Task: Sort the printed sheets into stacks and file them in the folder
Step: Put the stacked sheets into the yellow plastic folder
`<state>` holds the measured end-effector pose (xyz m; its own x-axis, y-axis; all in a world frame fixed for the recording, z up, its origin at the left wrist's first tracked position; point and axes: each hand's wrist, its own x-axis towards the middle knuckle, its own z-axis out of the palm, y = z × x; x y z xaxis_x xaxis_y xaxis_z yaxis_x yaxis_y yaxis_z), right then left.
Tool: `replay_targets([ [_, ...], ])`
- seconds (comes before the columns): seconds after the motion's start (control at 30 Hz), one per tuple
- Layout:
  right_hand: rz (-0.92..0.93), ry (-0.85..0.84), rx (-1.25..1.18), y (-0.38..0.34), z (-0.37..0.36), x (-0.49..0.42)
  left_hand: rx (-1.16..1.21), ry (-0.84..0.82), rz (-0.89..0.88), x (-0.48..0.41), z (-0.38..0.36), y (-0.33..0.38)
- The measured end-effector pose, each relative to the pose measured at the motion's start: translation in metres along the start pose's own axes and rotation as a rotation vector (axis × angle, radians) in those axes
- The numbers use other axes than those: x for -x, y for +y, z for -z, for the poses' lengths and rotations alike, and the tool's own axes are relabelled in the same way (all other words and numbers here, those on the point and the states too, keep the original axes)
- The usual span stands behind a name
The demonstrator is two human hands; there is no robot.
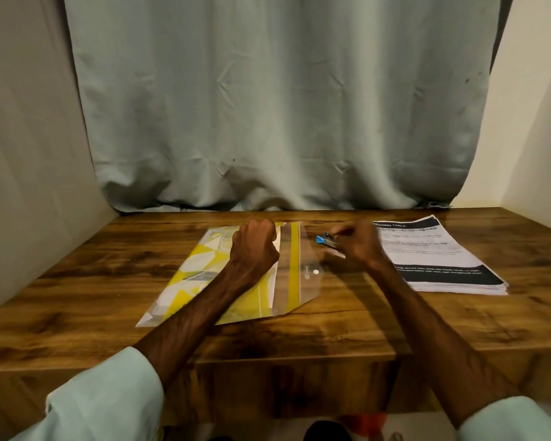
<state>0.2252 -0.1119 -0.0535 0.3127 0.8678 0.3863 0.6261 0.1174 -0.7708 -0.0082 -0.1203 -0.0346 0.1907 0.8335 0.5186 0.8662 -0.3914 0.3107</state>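
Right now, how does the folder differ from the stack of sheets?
The folder is yellow-patterned clear plastic; the stack of sheets is white paper with black bands. The folder is thin, flap open; the stack is thick. Both lie flat on the table.

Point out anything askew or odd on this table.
The yellow folder lies skewed to the table edge, its clear flap open. The stack of printed sheets sits squared. Nothing looks spilled or torn.

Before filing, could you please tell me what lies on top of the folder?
The left hand rests fisted on the folder; whether it holds anything, and what it covers, is hidden.
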Motion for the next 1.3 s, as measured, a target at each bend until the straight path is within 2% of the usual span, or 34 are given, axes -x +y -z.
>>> replay_targets([
  [0.1,-0.116,0.297,0.204,0.046,0.065,-0.013,0.008,0.000,0.001,-0.001,-0.004,0.000],
  [0.23,-0.284,0.409,0.561,0.100,0.132,-0.028,-0.004,-0.002,0.024,0.002,-0.009,0.000],
  [0.33,-0.477,0.310,0.695,0.126,0.158,-0.032,-0.027,-0.004,0.022,0.002,-0.012,0.001],
  [0.47,-0.577,0.114,0.695,0.147,0.160,-0.028,-0.039,-0.019,0.019,0.001,-0.015,0.001],
  [0.67,-0.664,0.119,0.700,0.146,0.153,-0.024,-0.040,-0.036,-0.001,-0.002,-0.017,-0.004],
  [0.8,-0.658,0.107,0.727,0.143,0.159,-0.026,-0.041,-0.026,-0.001,-0.004,-0.020,-0.004],
  [0.97,-0.630,0.257,0.788,0.135,0.153,-0.024,-0.055,-0.026,0.000,-0.002,-0.026,-0.003],
  [1.3,-0.420,0.374,0.598,0.127,0.156,-0.023,-0.074,-0.039,0.008,-0.008,-0.030,-0.006],
])
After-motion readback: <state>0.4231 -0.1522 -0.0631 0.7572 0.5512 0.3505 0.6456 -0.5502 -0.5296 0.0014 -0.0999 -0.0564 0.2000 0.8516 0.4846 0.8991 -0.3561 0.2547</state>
